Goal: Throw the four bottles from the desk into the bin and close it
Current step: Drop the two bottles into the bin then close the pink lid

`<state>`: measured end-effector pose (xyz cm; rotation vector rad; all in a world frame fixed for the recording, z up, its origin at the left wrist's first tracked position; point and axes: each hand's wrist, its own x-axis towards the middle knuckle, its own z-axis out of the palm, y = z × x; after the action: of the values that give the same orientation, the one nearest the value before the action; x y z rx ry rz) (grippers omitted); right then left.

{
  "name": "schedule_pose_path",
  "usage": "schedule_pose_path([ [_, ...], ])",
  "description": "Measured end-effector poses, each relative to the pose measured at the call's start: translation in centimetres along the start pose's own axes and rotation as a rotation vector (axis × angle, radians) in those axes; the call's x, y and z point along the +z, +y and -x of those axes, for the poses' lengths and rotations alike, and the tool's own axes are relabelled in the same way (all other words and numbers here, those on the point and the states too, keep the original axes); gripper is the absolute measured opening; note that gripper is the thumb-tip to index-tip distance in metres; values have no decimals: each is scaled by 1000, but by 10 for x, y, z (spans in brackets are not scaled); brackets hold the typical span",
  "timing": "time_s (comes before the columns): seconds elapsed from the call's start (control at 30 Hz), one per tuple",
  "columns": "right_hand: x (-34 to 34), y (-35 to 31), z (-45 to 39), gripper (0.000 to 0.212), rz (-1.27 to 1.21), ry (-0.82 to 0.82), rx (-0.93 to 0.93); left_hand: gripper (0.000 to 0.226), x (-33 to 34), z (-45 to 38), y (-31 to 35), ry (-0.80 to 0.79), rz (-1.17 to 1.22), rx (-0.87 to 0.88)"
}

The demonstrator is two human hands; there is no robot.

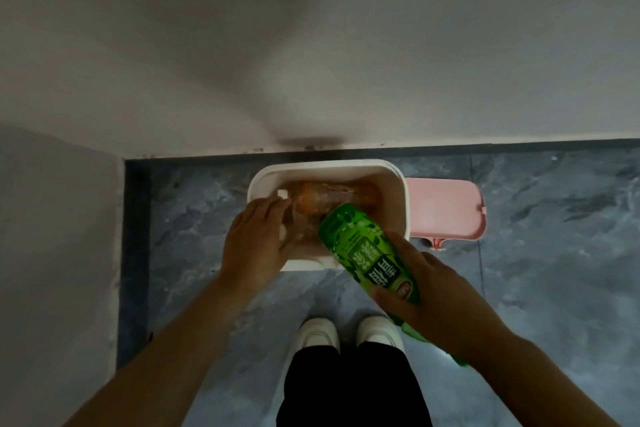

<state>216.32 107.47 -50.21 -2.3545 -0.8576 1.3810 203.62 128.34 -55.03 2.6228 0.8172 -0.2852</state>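
A white bin [263,180] stands open on the floor against the wall, its pink lid [443,208] swung out to the right. Inside lies an orange-brown bottle [311,201] beside other clear plastic. My right hand [433,305] grips a green-labelled bottle [367,253] by its lower half, its far end tilted over the bin's front right rim. My left hand [256,243] hovers over the bin's left front corner, fingers spread; a clear bottle [294,222] shows just beyond its fingers, and I cannot tell whether they touch it.
The bin sits in a corner: a pale wall [311,45] behind it and a wall panel [55,253] to the left. Dark marbled floor tiles [554,253] stretch to the right. My white shoes [318,333] stand just in front of the bin.
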Motion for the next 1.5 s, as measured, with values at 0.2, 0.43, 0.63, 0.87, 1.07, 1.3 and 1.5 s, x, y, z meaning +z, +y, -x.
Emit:
schedule_pose_path([
  [0.2, -8, -35, -49, 83, 219, 47, -168, 38, 4, 19, -10, 95, 400, -369],
  [0.43, 7, -45, -107, 80, 347, 65, -204, 38, 15, 11, -15, 134, 441, -422],
  [0.63, 28, -36, -118, 77, 405, 11, -177, 41, 17, 15, -16, 141, 433, -400],
  [0.87, 28, -38, -113, 67, 276, 44, -196, 40, 15, 15, -13, 147, 424, -406],
  [1.07, 16, -21, -72, 48, 116, 111, -199, 38, 11, 19, -8, 124, 419, -425],
  [1.3, 16, 38, -34, 22, -210, 523, 24, 41, 4, 17, -5, 106, 390, -467],
  [1.5, 45, 97, -70, 32, -153, 335, 403, 46, 11, 2, -17, 143, 360, -526],
])
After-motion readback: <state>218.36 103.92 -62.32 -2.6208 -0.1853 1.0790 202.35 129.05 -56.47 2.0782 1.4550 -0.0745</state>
